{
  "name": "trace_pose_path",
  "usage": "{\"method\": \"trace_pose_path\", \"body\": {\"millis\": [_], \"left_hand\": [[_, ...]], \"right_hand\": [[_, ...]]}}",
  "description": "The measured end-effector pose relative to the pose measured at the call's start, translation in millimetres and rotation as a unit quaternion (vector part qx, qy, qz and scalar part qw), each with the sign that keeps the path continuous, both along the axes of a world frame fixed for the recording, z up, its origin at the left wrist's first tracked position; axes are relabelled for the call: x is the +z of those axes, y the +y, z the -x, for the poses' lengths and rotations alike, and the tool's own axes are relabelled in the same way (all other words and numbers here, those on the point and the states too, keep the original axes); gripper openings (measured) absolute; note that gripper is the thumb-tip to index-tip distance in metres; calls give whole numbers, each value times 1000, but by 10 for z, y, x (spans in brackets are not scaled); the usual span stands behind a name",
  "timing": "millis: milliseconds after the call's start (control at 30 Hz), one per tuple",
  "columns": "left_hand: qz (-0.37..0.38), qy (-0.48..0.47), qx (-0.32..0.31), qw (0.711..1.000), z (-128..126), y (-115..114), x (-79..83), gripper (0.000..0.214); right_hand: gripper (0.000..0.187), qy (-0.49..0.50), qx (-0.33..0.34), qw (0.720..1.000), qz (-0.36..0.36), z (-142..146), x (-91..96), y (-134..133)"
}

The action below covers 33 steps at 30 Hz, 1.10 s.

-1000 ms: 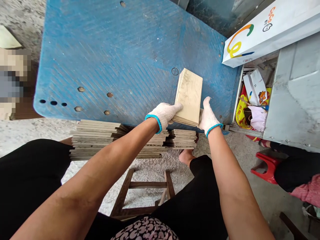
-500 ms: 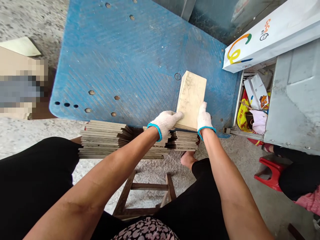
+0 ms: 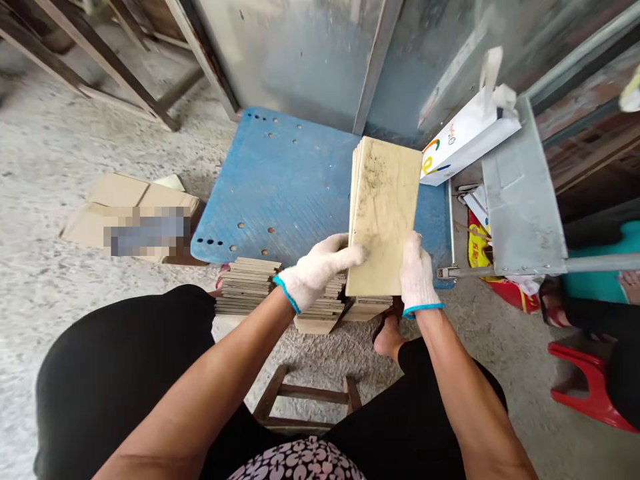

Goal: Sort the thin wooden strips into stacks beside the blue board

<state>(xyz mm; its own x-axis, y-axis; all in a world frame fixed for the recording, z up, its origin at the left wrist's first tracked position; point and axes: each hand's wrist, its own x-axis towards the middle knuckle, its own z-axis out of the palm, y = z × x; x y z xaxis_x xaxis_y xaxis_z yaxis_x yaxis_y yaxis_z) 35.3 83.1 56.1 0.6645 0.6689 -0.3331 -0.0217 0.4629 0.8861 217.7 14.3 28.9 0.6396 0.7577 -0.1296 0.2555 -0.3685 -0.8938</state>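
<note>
At the left of the frame one flattened cardboard box lies on the concrete floor; part of its face is blurred out. Right of it, at centre, one blue pallet lies flat against the grey metal wall. Along the pallet's near edge stand low stacks of thin boards; three piles can be made out, the exact number of boards cannot be told.

Lower centre: one wooden stool frame sits between the person's knees, and one bare foot rests on the floor just beside it.

Two hands are in view, both in white knit gloves with blue cuffs. The left hand clasps the left edge of a handful of boards, thumb laid across the top face. The right hand is closed on the right lower edge of the same bundle. The bundle is held up in the middle of the frame, above the floor stacks and clear of them; several edges show, count uncertain.

Right of centre: one white paper bag leans on a grey metal cabinet. At lower right stands one red plastic stool.
</note>
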Motion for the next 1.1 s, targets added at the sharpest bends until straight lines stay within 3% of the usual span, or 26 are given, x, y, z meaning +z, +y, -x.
{"method": "trace_pose_path", "body": {"millis": [100, 200, 367, 467, 567, 633, 733, 800, 900, 1000, 1100], "left_hand": [[52, -95, 7, 994, -69, 51, 194, 65], [116, -96, -3, 989, -111, -93, 276, 69], [173, -50, 38, 983, 63, -650, 133, 60], [189, -51, 51, 979, 256, -941, -4, 56], [198, -55, 79, 976, 438, -1120, -113, 52], [199, -45, 82, 975, 536, -1192, -165, 50], [184, -6, 49, 982, 633, -1270, -220, 48], [150, 29, 9, 988, 669, -1319, -248, 47], [54, 106, -67, 991, 703, -1389, -276, 43], [-49, 184, -139, 972, 735, -1442, -275, 40], [-92, 220, -191, 952, 763, -1471, -259, 36]], "right_hand": [[58, 19, -1, 999, -30, 130, 116, -320], [56, 12, -5, 1000, -25, 292, 125, -676], [57, 55, -9, 997, 45, 593, 6, -1213], [54, 52, 71, 994, 66, 664, -48, -1435], [47, 24, 182, 979, 87, 562, 28, -1499], [48, -5, 186, 978, 94, 419, 184, -1437], [70, -79, 188, 973, 104, 208, 551, -1213], [80, -150, 261, 944, 133, 152, 815, -1016], [91, -227, 401, 863, 205, 232, 1073, -755], [101, -228, 507, 789, 261, 383, 1064, -642], [87, -139, 570, 756, 291, 465, 897, -716]]}}
